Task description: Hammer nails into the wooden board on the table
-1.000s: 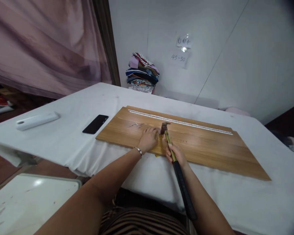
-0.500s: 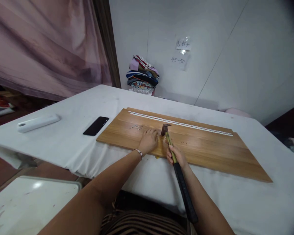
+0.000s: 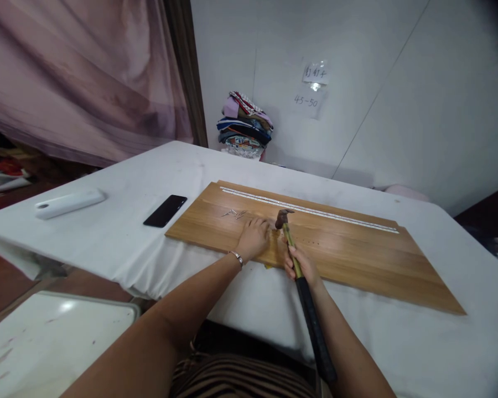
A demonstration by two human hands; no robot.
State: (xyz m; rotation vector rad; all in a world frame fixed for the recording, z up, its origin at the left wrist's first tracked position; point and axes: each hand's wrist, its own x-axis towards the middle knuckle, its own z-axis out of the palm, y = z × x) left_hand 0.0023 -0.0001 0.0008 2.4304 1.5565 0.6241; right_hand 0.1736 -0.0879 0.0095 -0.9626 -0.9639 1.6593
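My right hand (image 3: 301, 265) is wrapped round the yellow-green shaft of a claw hammer (image 3: 309, 309), high up near its head. The black grip slants back along my forearm. Low over a wooden board (image 3: 365, 260), the rusty hammer head is close to the fingertips of my left hand (image 3: 254, 237). My left hand rests on the board, fingers bent and together. Whatever it pinches is too small or hidden. Several loose nails (image 3: 233, 213) lie just beyond it. A row of small dark dots (image 3: 311, 241) marks the board right of the hammer.
Two thin white strips (image 3: 311, 210) run along the board's far side. Left of the board, a black phone (image 3: 165, 210) and a white long-handled object (image 3: 69, 203) lie on the white-covered table (image 3: 149, 171). Folded cloths (image 3: 244, 126) are stacked by the wall. A white stool (image 3: 58, 337) stands lower left.
The view has shifted slightly. Both hands and the hammer stay in nearly the same place over the board.
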